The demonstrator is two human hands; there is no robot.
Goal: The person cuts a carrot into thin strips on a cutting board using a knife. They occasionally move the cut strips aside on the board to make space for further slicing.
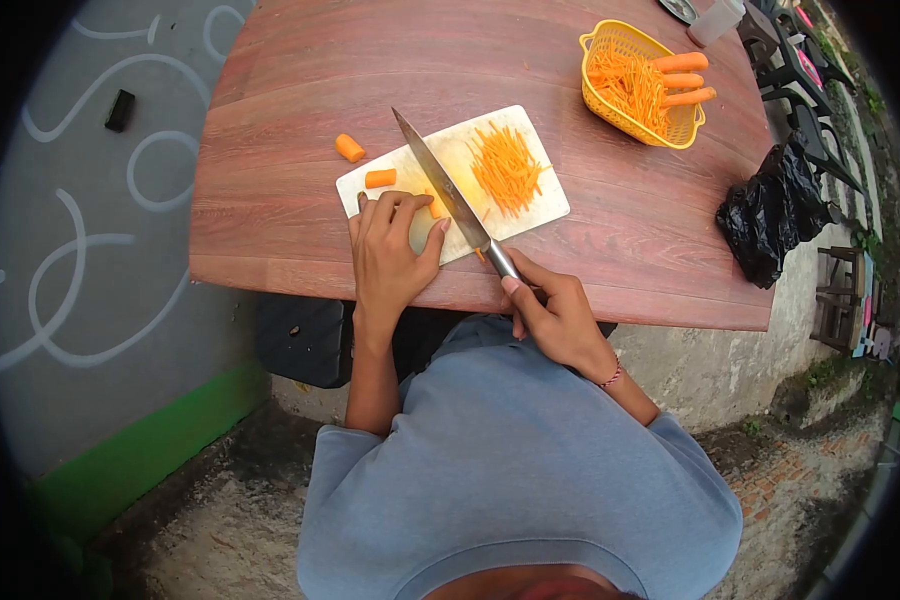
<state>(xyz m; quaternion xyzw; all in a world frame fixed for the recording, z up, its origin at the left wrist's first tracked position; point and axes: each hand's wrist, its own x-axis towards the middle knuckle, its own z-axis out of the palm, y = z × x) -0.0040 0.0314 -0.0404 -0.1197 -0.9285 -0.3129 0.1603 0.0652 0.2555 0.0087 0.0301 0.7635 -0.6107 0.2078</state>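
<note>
A large kitchen knife (448,185) is in my right hand (560,315), its fingers wrapped round the handle. The blade slants up and left across the white cutting board (540,208). My left hand (395,245) rests on the board's left part, fingers bent, with a small carrot piece (434,208) between thumb and forefinger; the fingers partly cover it. One carrot chunk (380,179) lies on the board just above the left fingers. Another chunk (350,148) sits on the table beyond the board's edge. Right of the blade is a pile of carrot strips (507,168).
A yellow plastic basket (625,122) at the back right holds carrot strips and several whole carrots (682,80). A black plastic bag (770,215) hangs by the table's right edge. A translucent container (716,22) stands at the far right of the wooden table (420,60).
</note>
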